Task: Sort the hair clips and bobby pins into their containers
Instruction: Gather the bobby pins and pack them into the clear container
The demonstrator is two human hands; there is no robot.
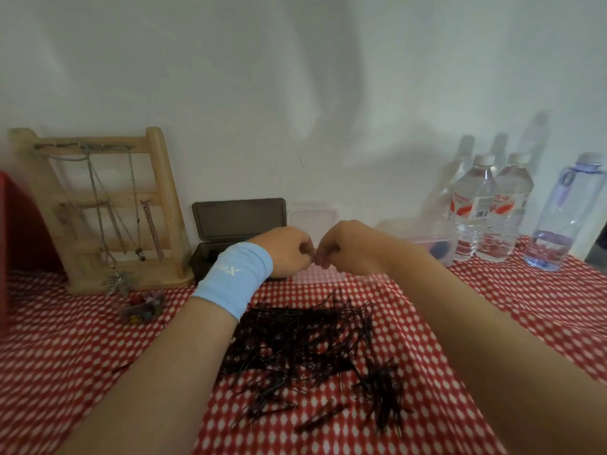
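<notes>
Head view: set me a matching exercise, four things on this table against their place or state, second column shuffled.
Things:
1. bobby pins
2. dark box
3. wooden rack
4. water bottles

Place or state:
A. far right, standing upright
B. lid raised, behind the left hand
C. loose heap, nearest the camera
D. far left, chains hanging on it

Pairs: 1-C, 2-B, 3-D, 4-A
</notes>
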